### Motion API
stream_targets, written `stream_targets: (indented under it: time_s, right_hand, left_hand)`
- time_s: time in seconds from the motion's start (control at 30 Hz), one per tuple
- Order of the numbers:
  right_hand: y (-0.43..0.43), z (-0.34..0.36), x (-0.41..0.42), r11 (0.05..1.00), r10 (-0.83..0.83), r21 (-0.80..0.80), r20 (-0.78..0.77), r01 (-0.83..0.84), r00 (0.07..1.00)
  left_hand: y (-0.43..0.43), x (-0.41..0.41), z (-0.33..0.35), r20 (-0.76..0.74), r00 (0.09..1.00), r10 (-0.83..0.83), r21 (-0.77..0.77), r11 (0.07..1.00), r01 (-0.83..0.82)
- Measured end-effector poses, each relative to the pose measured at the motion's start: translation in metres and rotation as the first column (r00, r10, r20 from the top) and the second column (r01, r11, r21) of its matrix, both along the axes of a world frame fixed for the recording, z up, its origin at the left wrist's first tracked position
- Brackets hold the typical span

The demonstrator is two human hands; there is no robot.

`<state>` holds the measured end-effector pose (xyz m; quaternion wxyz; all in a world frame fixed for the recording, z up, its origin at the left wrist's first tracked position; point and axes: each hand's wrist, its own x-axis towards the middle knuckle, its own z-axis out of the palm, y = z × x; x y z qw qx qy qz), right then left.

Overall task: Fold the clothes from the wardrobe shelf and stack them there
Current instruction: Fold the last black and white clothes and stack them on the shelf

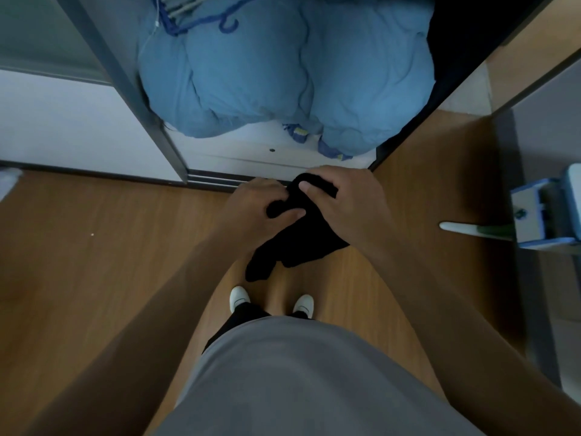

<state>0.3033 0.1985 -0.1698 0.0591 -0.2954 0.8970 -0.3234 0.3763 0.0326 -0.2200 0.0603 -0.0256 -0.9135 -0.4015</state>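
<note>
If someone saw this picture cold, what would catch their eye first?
Probably the big puffy blue quilt filling the open wardrobe at the top. Next, the black garment at the centre, gripped by the left hand and right hand, hanging above the wooden floor and white shoes.

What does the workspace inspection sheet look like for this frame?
Surface: wooden floor; white wardrobe shelf ahead.
Job's things: black garment, bunched, held above the floor, lower end hanging.
Clutter: blue duvet fills the wardrobe above the shelf; blue hanger on top of it.
Grippers: left hand and right hand both grip the garment's top.
Cables: thin white cord, faint, beside the hanger.
Surroundings: sliding door at left; blue-and-white cleaning tool at right.
</note>
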Motion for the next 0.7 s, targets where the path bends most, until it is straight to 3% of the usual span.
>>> stream_targets:
  time_s: [0.13, 0.27, 0.47, 0.57, 0.7]
  right_hand:
    - [-0.007, 0.005, -0.003, 0.994, 0.064, 0.090, -0.040, -0.060, 0.997]
    - [-0.010, 0.008, -0.010, 0.969, 0.169, 0.194, -0.055, -0.155, 0.984]
    - [-0.005, 0.017, -0.018, 0.967, 0.210, 0.178, -0.151, -0.183, 0.966]
    - [-0.002, 0.021, -0.026, 0.960, 0.224, 0.192, -0.096, -0.202, 0.970]
    - [0.006, 0.018, -0.031, 0.922, 0.277, 0.266, 0.056, -0.281, 0.959]
  left_hand:
    - [0.007, -0.008, -0.012, 0.188, 0.977, 0.101, -0.069, 0.994, -0.089]
    - [0.008, -0.022, -0.028, 0.220, 0.948, 0.232, -0.137, 0.969, -0.205]
    - [-0.004, -0.029, -0.055, 0.429, 0.901, 0.068, 0.061, 0.993, -0.104]
    - [-0.016, -0.026, -0.068, 0.414, 0.908, 0.066, 0.187, 0.970, -0.156]
    - [-0.036, -0.026, -0.068, 0.216, 0.946, 0.243, 0.260, 0.919, -0.296]
